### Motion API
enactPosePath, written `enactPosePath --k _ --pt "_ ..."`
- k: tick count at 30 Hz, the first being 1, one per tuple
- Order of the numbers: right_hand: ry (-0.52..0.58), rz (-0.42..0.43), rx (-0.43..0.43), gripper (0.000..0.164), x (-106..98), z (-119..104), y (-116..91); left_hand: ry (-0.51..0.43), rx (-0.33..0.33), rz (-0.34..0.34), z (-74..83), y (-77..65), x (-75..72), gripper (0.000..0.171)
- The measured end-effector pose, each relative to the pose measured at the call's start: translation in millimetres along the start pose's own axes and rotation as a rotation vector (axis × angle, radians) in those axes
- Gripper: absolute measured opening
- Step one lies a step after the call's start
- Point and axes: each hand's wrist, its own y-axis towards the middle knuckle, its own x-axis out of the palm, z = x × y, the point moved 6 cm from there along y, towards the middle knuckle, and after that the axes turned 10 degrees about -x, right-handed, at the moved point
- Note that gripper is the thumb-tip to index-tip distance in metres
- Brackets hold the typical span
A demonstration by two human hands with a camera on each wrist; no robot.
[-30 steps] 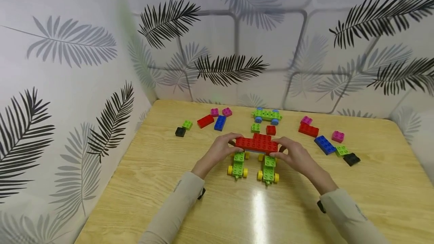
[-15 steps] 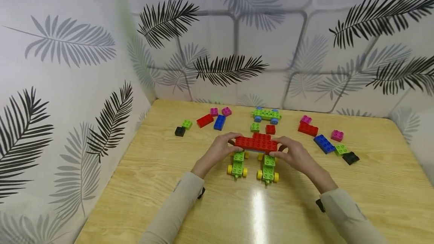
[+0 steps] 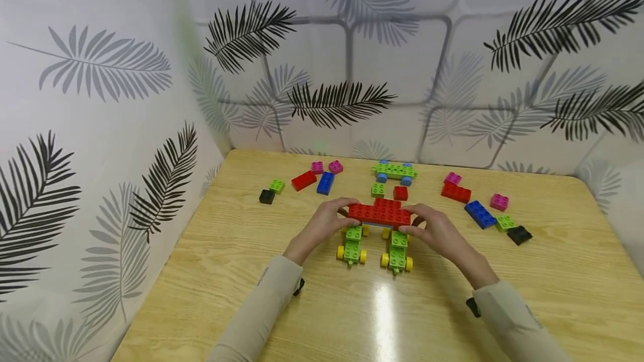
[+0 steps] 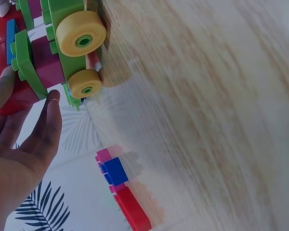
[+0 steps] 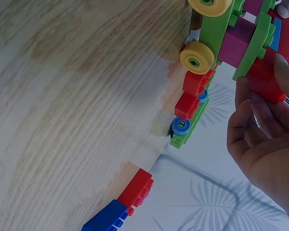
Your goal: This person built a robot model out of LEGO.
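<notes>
Red toy bricks (image 3: 379, 214) form a bar across two green wheeled bases, the left base (image 3: 352, 252) and the right base (image 3: 397, 260), both with yellow wheels. My left hand (image 3: 324, 223) grips the bar's left end between thumb and fingers; my right hand (image 3: 436, 229) grips its right end likewise. From the left wrist view, a purple brick (image 4: 49, 61) and a green brick (image 4: 28, 62) are stacked between base and bar. A blue brick (image 5: 276, 34) shows beside the red ones in the right wrist view. My fingers cover both ends of the bar.
Behind the bar lie a green base with blue wheels (image 3: 394, 172), a small green brick (image 3: 378, 190) and a red brick (image 3: 401, 193). Loose bricks flank it, including a blue brick (image 3: 326, 183) at left and another blue brick (image 3: 480, 214) at right. A patterned wall borders the table.
Both hands keep their hold on the red bar, and the bricks stay where they were. Only a slight shift of the whole head view shows.
</notes>
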Motion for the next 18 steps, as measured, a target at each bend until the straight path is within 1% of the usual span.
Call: enactPosePath --k 4,7,9,11,14,16,18 --pt "0.004 -0.011 0.006 0.049 1 -2 -1 0.006 0.006 0.001 -0.1 -1.8 -1.2 0.047" --pt "0.010 -0.028 0.023 0.059 0 -5 -4 0.018 0.017 -0.002 1.2 -2.7 -2.7 0.046" --pt "0.008 -0.025 0.047 0.065 -6 -5 -8 0.023 0.027 -0.004 2.5 -3.5 -3.5 0.045" --pt "-0.019 0.002 0.069 0.066 -17 -1 -15 0.022 0.033 -0.008 3.5 -3.9 -3.4 0.045" --pt "-0.089 0.085 0.096 0.057 -43 12 -30 0.024 0.023 -0.010 3.3 -3.2 -3.1 0.045" --pt "-0.147 0.142 0.133 0.050 -62 27 -45 0.026 0.011 -0.011 2.9 -2.9 -3.0 0.046" --pt "-0.200 0.190 0.204 0.044 -78 47 -63 0.026 0.002 -0.012 2.3 -2.5 -3.1 0.046"
